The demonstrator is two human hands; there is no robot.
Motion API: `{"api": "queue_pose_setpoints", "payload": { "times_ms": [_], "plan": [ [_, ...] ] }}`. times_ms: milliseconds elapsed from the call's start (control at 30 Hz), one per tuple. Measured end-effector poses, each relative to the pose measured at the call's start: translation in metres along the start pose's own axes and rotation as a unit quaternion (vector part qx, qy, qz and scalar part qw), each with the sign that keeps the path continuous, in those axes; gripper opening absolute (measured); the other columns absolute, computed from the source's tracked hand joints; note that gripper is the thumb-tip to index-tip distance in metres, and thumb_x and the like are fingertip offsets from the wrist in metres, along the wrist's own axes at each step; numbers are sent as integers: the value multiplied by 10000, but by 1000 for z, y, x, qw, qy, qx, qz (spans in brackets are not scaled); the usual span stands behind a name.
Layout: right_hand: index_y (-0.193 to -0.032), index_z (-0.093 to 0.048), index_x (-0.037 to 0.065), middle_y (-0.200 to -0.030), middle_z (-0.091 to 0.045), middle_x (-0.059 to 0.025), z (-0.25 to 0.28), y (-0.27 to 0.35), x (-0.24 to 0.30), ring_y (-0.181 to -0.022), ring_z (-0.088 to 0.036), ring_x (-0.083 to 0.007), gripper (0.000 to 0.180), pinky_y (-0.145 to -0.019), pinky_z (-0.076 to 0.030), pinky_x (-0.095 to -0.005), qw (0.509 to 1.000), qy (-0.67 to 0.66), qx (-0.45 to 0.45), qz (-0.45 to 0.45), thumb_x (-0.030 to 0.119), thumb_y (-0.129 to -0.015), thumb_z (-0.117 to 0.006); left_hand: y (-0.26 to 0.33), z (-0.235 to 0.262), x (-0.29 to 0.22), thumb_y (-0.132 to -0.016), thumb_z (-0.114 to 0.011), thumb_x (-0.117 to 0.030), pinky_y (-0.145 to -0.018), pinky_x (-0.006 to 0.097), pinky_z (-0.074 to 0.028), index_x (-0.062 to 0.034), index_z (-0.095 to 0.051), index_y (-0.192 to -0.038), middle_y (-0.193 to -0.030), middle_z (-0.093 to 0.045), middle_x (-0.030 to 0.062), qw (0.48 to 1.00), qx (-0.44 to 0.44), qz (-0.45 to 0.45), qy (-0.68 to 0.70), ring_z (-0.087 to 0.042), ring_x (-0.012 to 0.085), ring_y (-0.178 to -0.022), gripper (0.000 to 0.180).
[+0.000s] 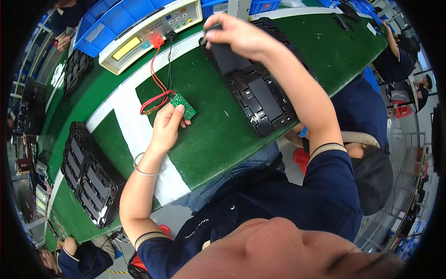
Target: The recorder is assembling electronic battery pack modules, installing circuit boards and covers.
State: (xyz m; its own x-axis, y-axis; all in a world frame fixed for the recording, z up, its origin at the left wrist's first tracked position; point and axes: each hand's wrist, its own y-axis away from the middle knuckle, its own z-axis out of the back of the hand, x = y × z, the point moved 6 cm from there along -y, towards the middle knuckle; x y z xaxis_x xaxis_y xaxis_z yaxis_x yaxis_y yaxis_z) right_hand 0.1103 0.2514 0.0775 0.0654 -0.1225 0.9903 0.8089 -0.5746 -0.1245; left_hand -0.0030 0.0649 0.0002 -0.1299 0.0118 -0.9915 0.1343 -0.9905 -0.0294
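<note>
My left hand [166, 126] rests on the green table and pinches a small green circuit board [184, 105] at its near edge. Red and black wires [155, 79] run from the board up to a beige test instrument [148, 32] at the back. My right hand [232, 31] reaches over a black moulded tray [253, 88] and holds a small dark flat part [213, 27] at the tray's far end; what the part is cannot be told.
A second black tray [86, 174] lies at the table's left front, another [76, 69] further back left. Blue bins [104, 18] stand behind the instrument. A white stripe [134, 125] crosses the green mat. Other people work at the right and bottom left.
</note>
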Motion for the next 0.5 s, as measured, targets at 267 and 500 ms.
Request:
{"api": "queue_pose_setpoints", "payload": {
  "times_ms": [267, 500],
  "plan": [
    [-846, -505, 36, -747, -538, -44, 148, 11, 29, -725, -505, -125, 66, -697, -419, -258, 913, 281, -264, 132, 32, -786, -533, -3, -3, -3, -911, -410, -214, -558, 209, -404, -10, -523, -789, -672, -539, 29, 1000, 20, -21, -12, -496, 78, -590, 264],
    [-892, -538, 65, -783, -561, -29, 149, 15, -9, -764, -521, -116, 90, -706, -421, -274, 916, 345, -202, -24, 113, -817, -542, 5, 2, -1, -911, -411, -206, -576, 213, -409, -7, -526, -792, -678, -542, 29, 1000, 5, -21, -12, -499, 81, -604, 259]
  ]
}}
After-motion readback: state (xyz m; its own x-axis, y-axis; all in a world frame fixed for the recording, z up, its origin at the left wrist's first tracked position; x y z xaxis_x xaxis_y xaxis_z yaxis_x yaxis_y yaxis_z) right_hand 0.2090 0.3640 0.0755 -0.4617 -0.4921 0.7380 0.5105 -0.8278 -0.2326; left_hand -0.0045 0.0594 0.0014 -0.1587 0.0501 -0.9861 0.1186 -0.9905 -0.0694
